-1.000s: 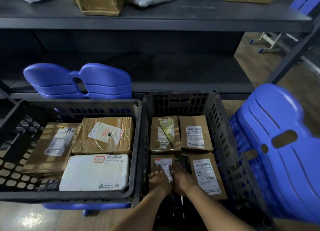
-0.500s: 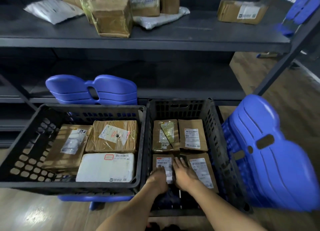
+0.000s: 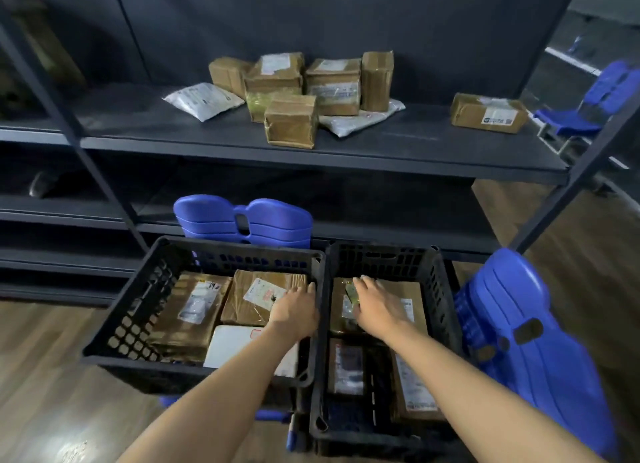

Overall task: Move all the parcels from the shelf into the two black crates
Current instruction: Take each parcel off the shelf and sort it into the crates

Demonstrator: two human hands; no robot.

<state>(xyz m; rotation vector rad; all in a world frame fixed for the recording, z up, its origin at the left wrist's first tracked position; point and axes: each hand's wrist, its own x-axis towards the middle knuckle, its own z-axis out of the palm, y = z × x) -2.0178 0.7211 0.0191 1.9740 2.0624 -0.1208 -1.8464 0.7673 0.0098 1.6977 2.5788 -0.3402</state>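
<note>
Two black crates stand side by side below the shelf: the left crate [image 3: 117,327] holds three parcels, the right crate [image 3: 445,299] holds several flat brown ones. My left hand [image 3: 294,310] hovers empty over the left crate's right side with relaxed fingers. My right hand [image 3: 375,303] is spread flat over the far parcels in the right crate, holding nothing. On the dark shelf [image 3: 398,143] lie a cluster of brown boxes [image 3: 292,119], a white mailer bag [image 3: 202,100], another white bag [image 3: 360,117] and a lone brown parcel [image 3: 488,112] at the right.
Blue plastic chairs stand behind the left crate [image 3: 242,220] and right of the right crate [image 3: 526,341]; another sits far right behind the shelf post [image 3: 595,91]. Lower shelf levels are dark. Wooden floor lies left and right.
Both hands rose off the near parcels in the right crate and moved forward; my left hand shifted over the left crate. My head tilted up, bringing the shelf parcels into view.
</note>
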